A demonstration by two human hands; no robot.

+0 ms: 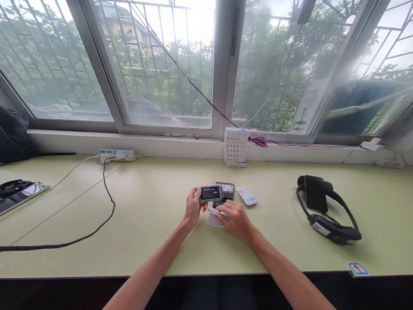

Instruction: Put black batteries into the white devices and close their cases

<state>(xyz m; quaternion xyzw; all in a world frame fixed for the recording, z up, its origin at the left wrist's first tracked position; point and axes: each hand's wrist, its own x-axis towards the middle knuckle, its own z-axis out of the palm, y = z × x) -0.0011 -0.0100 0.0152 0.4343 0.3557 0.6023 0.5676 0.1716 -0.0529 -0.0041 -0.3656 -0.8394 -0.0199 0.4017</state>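
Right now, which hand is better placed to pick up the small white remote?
Probably the right hand: the white remote lies just beyond it, while the left hand grips the black battery.

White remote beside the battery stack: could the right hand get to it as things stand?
Probably yes. The right hand rests close to the white remote, with only bare table between them.

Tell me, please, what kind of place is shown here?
Probably a workbench in an office or electronics workroom. A long pale green table stands under a barred window, with a power strip, a headset and a battery pack held in the left hand.
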